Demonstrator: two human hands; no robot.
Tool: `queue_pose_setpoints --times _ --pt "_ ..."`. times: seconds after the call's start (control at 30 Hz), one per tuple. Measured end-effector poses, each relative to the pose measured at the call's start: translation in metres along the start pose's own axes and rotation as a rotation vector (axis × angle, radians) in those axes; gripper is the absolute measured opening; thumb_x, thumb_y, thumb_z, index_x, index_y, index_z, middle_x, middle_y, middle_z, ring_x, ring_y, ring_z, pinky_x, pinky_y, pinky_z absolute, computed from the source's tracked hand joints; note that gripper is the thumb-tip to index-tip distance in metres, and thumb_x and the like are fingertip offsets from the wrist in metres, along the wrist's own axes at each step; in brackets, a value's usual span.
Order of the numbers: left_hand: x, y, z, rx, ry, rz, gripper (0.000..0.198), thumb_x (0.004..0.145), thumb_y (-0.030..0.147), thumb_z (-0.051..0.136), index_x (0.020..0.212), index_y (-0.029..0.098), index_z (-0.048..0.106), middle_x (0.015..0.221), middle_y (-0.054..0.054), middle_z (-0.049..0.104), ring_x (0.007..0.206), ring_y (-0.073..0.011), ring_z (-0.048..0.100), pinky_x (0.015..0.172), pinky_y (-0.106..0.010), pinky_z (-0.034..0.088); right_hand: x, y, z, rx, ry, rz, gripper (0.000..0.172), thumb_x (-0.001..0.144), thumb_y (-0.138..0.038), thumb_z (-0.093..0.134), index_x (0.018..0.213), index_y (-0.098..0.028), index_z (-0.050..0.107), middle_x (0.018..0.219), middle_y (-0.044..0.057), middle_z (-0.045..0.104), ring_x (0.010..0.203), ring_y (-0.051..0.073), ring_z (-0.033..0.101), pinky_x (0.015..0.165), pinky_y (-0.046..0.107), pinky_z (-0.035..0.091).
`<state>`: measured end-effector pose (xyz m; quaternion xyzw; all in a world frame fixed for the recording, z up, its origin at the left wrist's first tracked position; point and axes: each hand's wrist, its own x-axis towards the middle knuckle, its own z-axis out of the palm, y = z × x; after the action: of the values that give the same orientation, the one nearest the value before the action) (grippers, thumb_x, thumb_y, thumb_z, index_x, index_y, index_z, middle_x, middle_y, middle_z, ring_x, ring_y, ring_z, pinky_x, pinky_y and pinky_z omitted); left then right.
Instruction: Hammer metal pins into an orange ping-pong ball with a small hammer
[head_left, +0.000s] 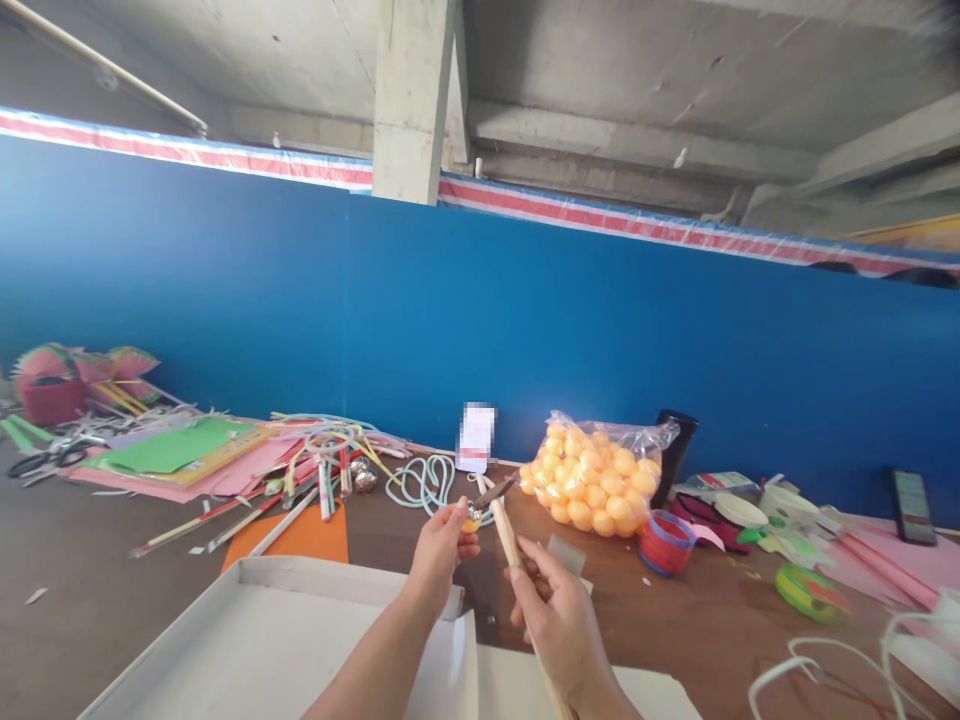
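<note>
My left hand is closed in a pinch on a small orange ball held above the brown table. My right hand is wrapped round a pale wooden stick that slants up and to the left. The stick ends in a dark metal tip that points at the ball. Behind the hands, a clear plastic bag of orange balls lies on the table. Below my forearms is a shallow white box.
Coloured paper sheets, sticks and scissors litter the left side. A light green cord lies near the blue wall. A red tape roll, a black cup, pink sheets and a phone are on the right.
</note>
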<state>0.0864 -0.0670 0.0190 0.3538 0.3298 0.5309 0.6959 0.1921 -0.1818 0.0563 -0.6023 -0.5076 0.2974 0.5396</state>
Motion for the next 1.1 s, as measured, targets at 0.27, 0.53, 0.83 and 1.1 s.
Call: queue_pose_setpoints --times 0.27,0.53,0.83,1.1 --pt "-0.001 0.0 0.0 0.042 -0.016 0.007 0.041 0.065 0.048 0.067 0.084 0.012 0.059 0.069 -0.002 0.056 0.053 -0.0072 0.053 0.05 -0.019 0.048 -0.001 -0.004 -0.003 -0.002 -0.012 0.015 0.045 0.078 -0.038 0.054 0.117 -0.016 0.055 0.066 0.002 0.062 0.048 0.013 0.054 0.038 0.02 0.043" --pt "-0.001 -0.001 0.001 0.104 -0.035 0.015 0.043 0.065 0.051 0.065 0.085 0.013 0.06 0.071 -0.002 0.057 0.054 -0.0073 0.053 0.051 -0.019 0.048 0.002 0.013 -0.002 -0.04 0.032 -0.011 0.042 0.079 -0.037 0.052 0.116 -0.019 0.054 0.066 0.0 0.062 0.048 0.012 0.054 0.038 0.018 0.043" --pt "-0.001 -0.002 0.002 0.186 -0.029 0.031 0.047 0.066 0.053 0.062 0.088 0.012 0.061 0.071 -0.003 0.057 0.054 -0.0084 0.053 0.051 -0.021 0.048 0.004 0.017 -0.002 -0.068 0.028 -0.018 0.042 0.079 -0.038 0.051 0.116 -0.02 0.054 0.068 0.0 0.064 0.047 0.012 0.055 0.036 0.017 0.041" --pt "-0.003 -0.002 0.003 0.268 -0.054 0.057 0.045 0.068 0.052 0.059 0.088 0.012 0.061 0.07 -0.002 0.056 0.054 -0.0087 0.053 0.051 -0.021 0.048 0.005 0.02 -0.002 -0.063 0.042 -0.005 0.042 0.079 -0.038 0.051 0.117 -0.019 0.054 0.068 0.001 0.064 0.047 0.013 0.055 0.036 0.018 0.042"
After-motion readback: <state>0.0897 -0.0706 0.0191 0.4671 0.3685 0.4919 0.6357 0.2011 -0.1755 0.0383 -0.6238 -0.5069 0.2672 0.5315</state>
